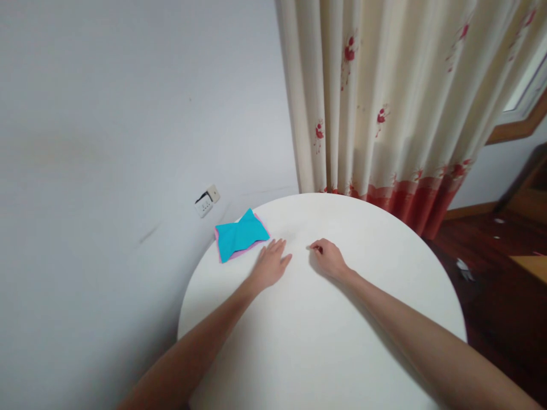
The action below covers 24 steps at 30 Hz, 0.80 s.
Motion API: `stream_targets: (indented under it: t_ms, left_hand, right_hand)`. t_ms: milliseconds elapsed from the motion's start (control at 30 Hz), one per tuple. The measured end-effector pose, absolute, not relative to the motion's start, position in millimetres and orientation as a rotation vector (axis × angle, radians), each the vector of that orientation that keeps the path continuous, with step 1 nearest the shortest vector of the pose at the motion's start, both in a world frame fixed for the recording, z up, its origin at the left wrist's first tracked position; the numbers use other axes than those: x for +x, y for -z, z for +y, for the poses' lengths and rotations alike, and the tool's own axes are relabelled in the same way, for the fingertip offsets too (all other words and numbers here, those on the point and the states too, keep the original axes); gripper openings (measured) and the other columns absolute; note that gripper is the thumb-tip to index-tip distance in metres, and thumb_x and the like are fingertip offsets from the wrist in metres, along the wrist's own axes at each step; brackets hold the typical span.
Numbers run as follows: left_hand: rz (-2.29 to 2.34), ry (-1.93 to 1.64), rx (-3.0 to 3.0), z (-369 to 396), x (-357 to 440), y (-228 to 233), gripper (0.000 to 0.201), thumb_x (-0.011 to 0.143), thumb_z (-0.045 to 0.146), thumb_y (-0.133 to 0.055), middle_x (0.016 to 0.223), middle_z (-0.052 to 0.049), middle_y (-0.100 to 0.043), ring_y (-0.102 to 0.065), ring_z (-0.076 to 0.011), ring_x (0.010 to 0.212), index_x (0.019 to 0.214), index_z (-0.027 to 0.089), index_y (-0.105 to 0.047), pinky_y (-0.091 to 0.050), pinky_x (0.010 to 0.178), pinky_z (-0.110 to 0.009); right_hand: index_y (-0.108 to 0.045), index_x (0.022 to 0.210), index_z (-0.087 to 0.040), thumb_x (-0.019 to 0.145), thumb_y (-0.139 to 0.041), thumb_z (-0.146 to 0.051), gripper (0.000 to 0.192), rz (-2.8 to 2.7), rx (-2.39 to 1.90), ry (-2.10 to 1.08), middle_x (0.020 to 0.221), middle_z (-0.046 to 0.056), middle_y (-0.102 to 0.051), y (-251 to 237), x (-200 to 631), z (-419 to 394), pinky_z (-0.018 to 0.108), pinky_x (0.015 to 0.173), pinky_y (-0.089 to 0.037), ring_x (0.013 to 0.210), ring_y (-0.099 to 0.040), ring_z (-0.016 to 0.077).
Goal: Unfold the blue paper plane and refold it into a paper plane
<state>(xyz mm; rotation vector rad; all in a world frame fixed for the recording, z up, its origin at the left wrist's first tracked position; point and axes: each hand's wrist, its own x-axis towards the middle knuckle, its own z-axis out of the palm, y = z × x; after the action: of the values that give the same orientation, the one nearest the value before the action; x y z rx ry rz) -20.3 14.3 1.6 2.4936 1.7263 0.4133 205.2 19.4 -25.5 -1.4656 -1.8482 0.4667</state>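
Both hands rest on the round white desk (pixel 325 341), and we see neither of them holding anything. Around them, we find a folded turquoise cloth (pixel 240 234) lying on the far left part of the desk, close to its edge, with a pink cloth (pixel 243 252) showing under it as a thin border. A pale wall (pixel 106 142) rises on the left, carrying a small white socket (pixel 207 200) just beyond the cloths. A cream curtain (pixel 384 97) with red flowers and a red hem hangs behind the far edge of the desk. On the right we see a dark wooden floor (pixel 491 307) and part of a window frame (pixel 519 122). Nothing lies between the hands and the cloths.

Both bare forearms reach from the near edge toward the far side, the left one angled in from the near left, the right one from the near right.

Our left hand (pixel 270 265) lies flat, palm down, fingers stretched and slightly spread, its fingertips just beside the near right corner of the cloths; we cannot tell whether they touch. Our right hand (pixel 328 257) is loosely curled, fingers bent under, their tips on the bare desk, well apart from the cloths and near the left hand.
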Motion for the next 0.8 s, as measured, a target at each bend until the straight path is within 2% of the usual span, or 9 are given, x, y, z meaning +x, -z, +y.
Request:
stream_targets:
  t_ms: [100,200,300,367,433,567,800]
  left_hand:
    - [1.794,-0.359,2.369,4.4,-5.2,13.7,0.060,0.098,0.047,-0.037,0.158,-0.016,-0.032,-0.023,-0.0338,0.148,0.150,0.017,-0.038,-0.020,0.117,-0.056]
    - [1.852,-0.358,2.393,4.3,0.9,22.2,0.062,0.100,0.049,-0.032,0.160,-0.014,-0.028,-0.019,-0.0311,0.150,0.152,0.016,-0.034,-0.017,0.118,-0.056]
    - [1.815,-0.281,2.494,2.6,2.3,25.5,0.062,0.101,0.050,-0.028,0.161,-0.010,-0.025,-0.017,-0.0288,0.151,0.153,0.016,-0.031,-0.013,0.119,-0.057]
    - [1.764,-0.229,2.546,0.3,1.2,25.3,0.061,0.101,0.048,-0.027,0.162,-0.009,-0.024,-0.016,-0.0276,0.151,0.153,0.016,-0.030,-0.014,0.120,-0.057]
    - [1.724,-0.202,2.572,-1.2,-1.1,24.3,0.060,0.101,0.045,-0.027,0.162,-0.007,-0.023,-0.017,-0.0268,0.151,0.154,0.017,-0.028,-0.015,0.120,-0.056]
    - [1.668,-0.208,2.584,-0.3,-6.8,23.6,0.060,0.101,0.046,-0.029,0.162,-0.006,-0.022,-0.017,-0.0269,0.151,0.153,0.017,-0.030,-0.016,0.121,-0.054]
    - [1.611,-0.221,2.554,0.6,-9.3,23.0,0.058,0.101,0.047,-0.032,0.162,-0.006,-0.024,-0.016,-0.0272,0.151,0.153,0.021,-0.031,-0.015,0.120,-0.054]
  right_hand:
    - [-0.071,0.104,-0.016,0.087,-0.046,-0.008,0.031,-1.931,-1.395,-0.390,0.106,0.009,-0.070,24.0,201.4,15.0,0.028,0.094,-0.043,0.102,-0.061,0.0195]
    - [-0.065,0.121,-0.015,0.093,-0.045,-0.016,0.035,-2.067,-1.301,-0.283,0.123,0.011,-0.066,22.8,197.7,9.5,0.031,0.104,-0.039,0.117,-0.056,0.0214]
    - [-0.049,0.142,-0.013,0.098,-0.042,-0.031,0.048,-2.227,-1.317,-0.179,0.149,0.014,-0.047,24.4,195.4,4.3,0.041,0.114,-0.029,0.139,-0.039,0.0264]
    - [-0.041,0.148,-0.015,0.099,-0.039,-0.039,0.055,-2.335,-1.402,-0.154,0.157,0.014,-0.035,26.7,194.8,2.0,0.050,0.117,-0.022,0.146,-0.028,0.0304]
    - [-0.038,0.150,-0.017,0.100,-0.035,-0.044,0.057,-2.411,-1.462,-0.148,0.160,0.014,-0.030,28.8,194.7,1.1,0.054,0.117,-0.018,0.148,-0.022,0.0316]
    - [-0.034,0.153,-0.018,0.101,-0.029,-0.048,0.060,-2.460,-1.498,-0.146,0.162,0.013,-0.025,29.3,194.8,1.5,0.054,0.118,-0.018,0.149,-0.019,0.0311]
    - [-0.033,0.153,-0.018,0.101,-0.030,-0.048,0.061,-2.480,-1.523,-0.161,0.162,0.013,-0.024,25.7,195.4,0.6,0.054,0.118,-0.017,0.150,-0.018,0.0313]
